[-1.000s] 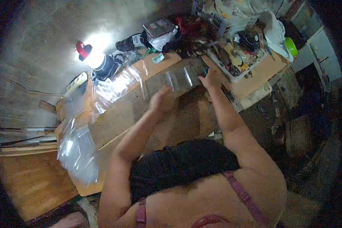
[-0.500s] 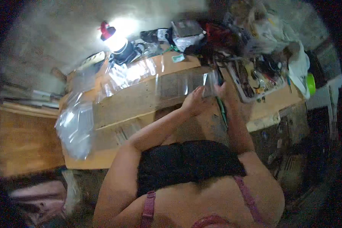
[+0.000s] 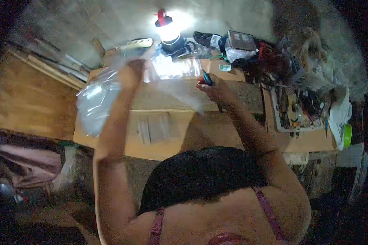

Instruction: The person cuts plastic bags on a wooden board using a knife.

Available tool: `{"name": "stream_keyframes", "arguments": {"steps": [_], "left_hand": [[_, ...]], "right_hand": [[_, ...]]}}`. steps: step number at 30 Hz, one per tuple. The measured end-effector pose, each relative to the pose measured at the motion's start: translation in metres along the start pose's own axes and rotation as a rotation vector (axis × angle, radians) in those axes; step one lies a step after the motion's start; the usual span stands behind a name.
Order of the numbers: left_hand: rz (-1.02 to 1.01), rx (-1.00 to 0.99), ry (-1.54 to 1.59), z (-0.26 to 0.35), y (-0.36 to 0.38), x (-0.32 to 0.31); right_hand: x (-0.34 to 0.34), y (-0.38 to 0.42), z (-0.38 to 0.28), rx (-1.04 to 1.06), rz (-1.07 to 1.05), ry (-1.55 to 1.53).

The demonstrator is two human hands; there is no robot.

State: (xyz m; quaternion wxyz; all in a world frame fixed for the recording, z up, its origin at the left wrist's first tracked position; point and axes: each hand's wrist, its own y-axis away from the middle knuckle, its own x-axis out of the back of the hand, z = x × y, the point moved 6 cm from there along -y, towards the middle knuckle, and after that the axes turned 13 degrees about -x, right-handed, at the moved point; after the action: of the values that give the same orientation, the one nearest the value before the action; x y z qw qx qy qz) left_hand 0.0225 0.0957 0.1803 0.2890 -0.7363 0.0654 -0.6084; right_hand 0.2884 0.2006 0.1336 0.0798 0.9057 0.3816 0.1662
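L hand (image 3: 131, 75): by R hand ½ sec ago, now well apart, too blurry, we couldn't tell if open or gripping | R hand (image 3: 217, 90): we saw it closed round blue-green tool (image 3: 207, 79) | clear plastic sheet (image 3: 184, 96): b/w our hands, over wood board (image 3: 241, 96), edges smeared, hard to see

A glowing white cylindrical lamp with a red top (image 3: 168, 33) lights the dim room, washing out the grey wall (image 3: 229, 18) beside it and glaring off clear plastic sheets (image 3: 176, 68). Shadow darkens part of the tan tabletop (image 3: 151, 150). Motion blurs the bare left hand (image 3: 131, 74); grainy, curved blackness rings the distorted edges.
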Motion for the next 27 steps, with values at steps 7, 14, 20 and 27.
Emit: {"name": "stream_keyframes", "arguments": {"steps": [7,14,20,27], "left_hand": [[0.279,0.011,-0.354,-0.087,-0.024,0.148],[-0.233,0.054,-0.057,-0.031,0.055,-0.011],[-0.409,-0.008,0.056,0.037,0.101,-0.113],[-0.238,0.027,0.281,0.064,0.120,-0.112]], "right_hand": [[-0.028,0.008,-0.016,0.242,0.037,0.412],[-0.031,0.001,0.012,0.232,-0.021,0.510],[-0.043,-0.015,0.049,0.247,-0.074,0.754],[-0.049,-0.020,0.069,0.327,-0.101,0.759]]}}
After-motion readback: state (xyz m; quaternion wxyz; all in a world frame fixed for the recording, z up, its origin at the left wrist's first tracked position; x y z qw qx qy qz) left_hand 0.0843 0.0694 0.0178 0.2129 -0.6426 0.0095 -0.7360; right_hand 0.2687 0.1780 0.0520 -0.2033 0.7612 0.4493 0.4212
